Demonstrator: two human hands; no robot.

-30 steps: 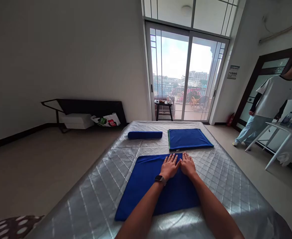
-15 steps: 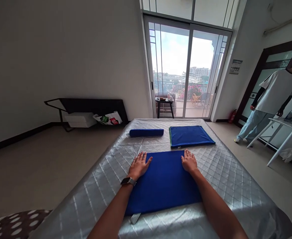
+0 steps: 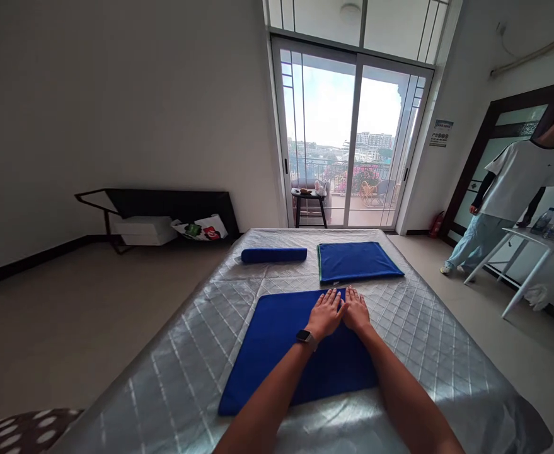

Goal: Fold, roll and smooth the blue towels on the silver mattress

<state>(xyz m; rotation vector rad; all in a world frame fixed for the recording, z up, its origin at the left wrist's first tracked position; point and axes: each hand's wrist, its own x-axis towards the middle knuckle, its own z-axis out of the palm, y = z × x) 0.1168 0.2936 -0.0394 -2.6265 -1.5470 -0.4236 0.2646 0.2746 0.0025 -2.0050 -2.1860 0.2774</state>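
Observation:
A blue cloth (image 3: 267,340) lies flat on the silver quilted cover (image 3: 186,353) in front of me. My left hand (image 3: 326,312) rests palm down on its upper right part, fingers stretched out, a watch on the wrist. Right beside it, my right hand (image 3: 356,309) lies flat at the cloth's far right corner, the thumbs close together. Neither hand grips anything. Beyond them are a rolled blue cloth (image 3: 274,255) on the left and a folded blue cloth (image 3: 359,261) with a green edge on the right.
A person (image 3: 517,183) stands at the right beside a white table (image 3: 536,238) with bottles. Glass sliding doors (image 3: 324,126) and a black stool (image 3: 309,197) are beyond the cover. A black frame (image 3: 163,205) with a white box (image 3: 145,230) stands at the left wall.
My left hand has moved right across the cloth, from its left side to beside my right hand. The cloth's left part is now uncovered. My right hand has barely moved.

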